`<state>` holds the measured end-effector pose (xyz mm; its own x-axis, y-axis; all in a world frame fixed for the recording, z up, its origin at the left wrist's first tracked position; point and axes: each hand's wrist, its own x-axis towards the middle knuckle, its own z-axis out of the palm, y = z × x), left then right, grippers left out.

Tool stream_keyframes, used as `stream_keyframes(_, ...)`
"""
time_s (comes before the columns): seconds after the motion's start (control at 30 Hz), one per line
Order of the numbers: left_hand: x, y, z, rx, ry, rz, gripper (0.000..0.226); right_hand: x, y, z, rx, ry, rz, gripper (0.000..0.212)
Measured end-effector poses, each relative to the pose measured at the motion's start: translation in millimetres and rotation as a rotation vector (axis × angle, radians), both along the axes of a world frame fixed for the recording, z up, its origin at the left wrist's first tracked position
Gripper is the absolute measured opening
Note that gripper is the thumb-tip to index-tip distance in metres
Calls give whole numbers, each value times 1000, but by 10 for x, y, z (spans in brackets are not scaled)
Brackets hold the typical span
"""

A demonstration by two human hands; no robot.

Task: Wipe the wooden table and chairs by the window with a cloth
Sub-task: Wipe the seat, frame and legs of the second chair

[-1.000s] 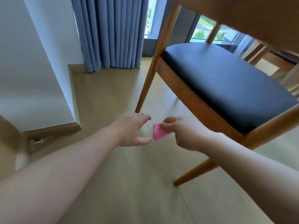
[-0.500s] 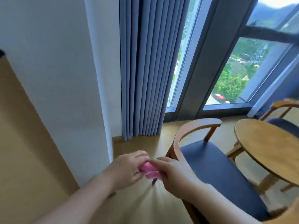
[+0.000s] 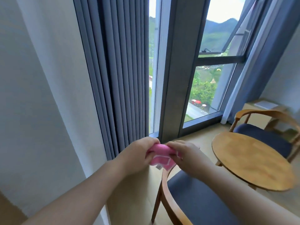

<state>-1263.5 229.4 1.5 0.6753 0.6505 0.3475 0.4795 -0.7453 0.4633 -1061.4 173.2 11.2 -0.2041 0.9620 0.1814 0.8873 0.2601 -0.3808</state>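
The view has swung up and right since half a second ago, and the pink cloth now droops lower between the hands! The left hand [image 3: 138, 153] and right hand [image 3: 186, 157] are together, each pinching the small pink woven cloth [image 3: 162, 158] by its top edge, so it hangs folded with a white tag at the bottom. Directly beneath it curves the bentwood back rail of the near wooden chair with the navy seat [image 3: 165, 189] (its front is cut off by the frame). The round pale-wood table [image 3: 253, 161] lies to the right of that chair, so the right hand is nearer to it. The far wooden armchair [image 3: 266, 114] stands beyond the table, partly hidden. My guess: the rail gets wiped first.
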Motion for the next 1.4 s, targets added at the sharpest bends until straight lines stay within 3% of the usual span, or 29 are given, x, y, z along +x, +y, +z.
stream_keyframes(0.4, 877, 1119, 453, 73, -30, -73, 28, 805, 1074, 392, 81, 10, 2, 25)
stream_keyframes(0.6, 1264, 1864, 526, 96, -125, -192, 28, 1083, 1627, 468, 88, 131, -56, 37)
stream_keyframes(0.73, 1662, 2575, 367, 77, -111, -333, 30, 1316, 2067, 298, 112, 138, -182, 42)
stream_keyframes(0.93, 2473, 3463, 42, -45, -71, -540, 39, 1675, 2454, 87, 98, 180, -461, 33)
stream_keyframes(1.13, 3145, 3513, -192, -211, 17, -692, 46, 2081, 2299, -113, -12, 143, -709, 34)
stream_keyframes(1.3, 3468, 3418, -266, -186, 53, -776, 39, 2371, 2215, -235, -45, 198, -781, 37)
stream_keyframes(1.4, 3702, 3369, -151, -163, 33, -784, 35, 2534, 2183, -184, 8, 255, -794, 29)
